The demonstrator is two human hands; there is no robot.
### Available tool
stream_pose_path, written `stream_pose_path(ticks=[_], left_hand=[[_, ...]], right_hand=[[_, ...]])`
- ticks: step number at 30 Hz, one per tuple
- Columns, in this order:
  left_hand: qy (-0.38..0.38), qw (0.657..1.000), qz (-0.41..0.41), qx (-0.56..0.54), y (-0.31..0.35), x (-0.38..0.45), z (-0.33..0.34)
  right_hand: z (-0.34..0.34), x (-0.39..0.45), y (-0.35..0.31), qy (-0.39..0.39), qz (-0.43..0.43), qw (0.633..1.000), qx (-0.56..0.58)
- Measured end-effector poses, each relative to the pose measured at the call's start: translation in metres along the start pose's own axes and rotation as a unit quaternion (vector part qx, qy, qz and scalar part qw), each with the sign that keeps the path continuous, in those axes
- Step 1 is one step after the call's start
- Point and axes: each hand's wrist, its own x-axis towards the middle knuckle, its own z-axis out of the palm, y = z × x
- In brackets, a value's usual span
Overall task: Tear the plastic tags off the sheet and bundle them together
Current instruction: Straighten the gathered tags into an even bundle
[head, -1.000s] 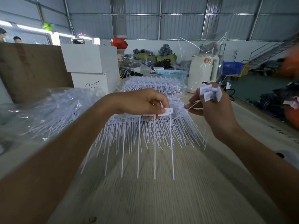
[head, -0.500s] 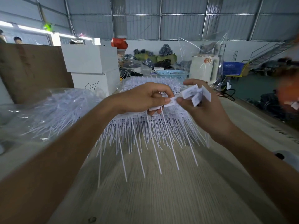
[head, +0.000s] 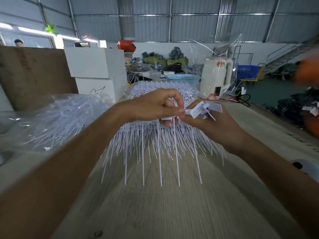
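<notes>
A white sheet of plastic tags (head: 155, 140) hangs above the wooden table, its long thin stems pointing down. My left hand (head: 158, 107) grips the sheet's top edge, thumb pressed on a tag head. Touching it from the right, my right hand (head: 212, 125) holds a small bundle of torn-off tags (head: 203, 109), their flat white heads fanned above its fingers, and its thumb and forefinger pinch the tag head (head: 187, 111) beside my left thumb.
A clear bag of loose tags (head: 65, 119) lies at the left. More tag sheets (head: 160, 88) are stacked behind my hands. White boxes (head: 96, 71), a brown board (head: 31, 75), a white kettle in plastic wrap (head: 217, 75) and a black cable (head: 241, 99) stand behind.
My right hand came in from the right with its bundle and now meets my left hand at the sheet's top edge. The hanging stems swung slightly.
</notes>
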Motion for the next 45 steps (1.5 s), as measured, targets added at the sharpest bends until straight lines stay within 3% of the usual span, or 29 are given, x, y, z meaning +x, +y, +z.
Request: stream_pose_path(ticks=[7,13,16,19,26,33,36,42,45], left_hand=[[0.039,0.998,-0.012,0.037,-0.004,0.001,0.002],[0.065,0.997,0.002,0.031,-0.004,0.000,0.003],[0.058,0.998,-0.003,0.009,-0.006,0.000,0.002],[0.009,1.000,-0.012,0.026,-0.005,-0.002,0.003],[-0.005,1.000,-0.006,0.004,-0.004,0.001,0.006],[-0.042,0.999,0.001,0.033,-0.004,-0.005,-0.006],[0.011,1.000,0.001,0.030,-0.007,-0.002,-0.007],[0.012,0.999,-0.006,0.030,-0.010,0.000,-0.004],[0.013,1.000,-0.005,0.028,-0.010,-0.001,-0.004]], right_hand=[[-0.009,0.000,-0.002,-0.006,-0.028,0.999,0.039],[-0.004,0.000,0.004,0.029,-0.069,0.992,-0.101],[-0.001,-0.004,0.001,0.017,-0.168,0.969,-0.182],[-0.010,-0.004,0.001,-0.044,-0.251,0.910,-0.326],[-0.014,-0.002,0.001,-0.013,-0.278,0.883,-0.379],[-0.030,0.011,0.014,0.102,-0.137,0.912,-0.373],[-0.045,0.012,0.023,0.169,-0.140,0.924,-0.313],[-0.023,0.006,0.019,0.101,-0.163,0.939,-0.285],[-0.020,0.003,0.017,0.075,-0.127,0.946,-0.287]])
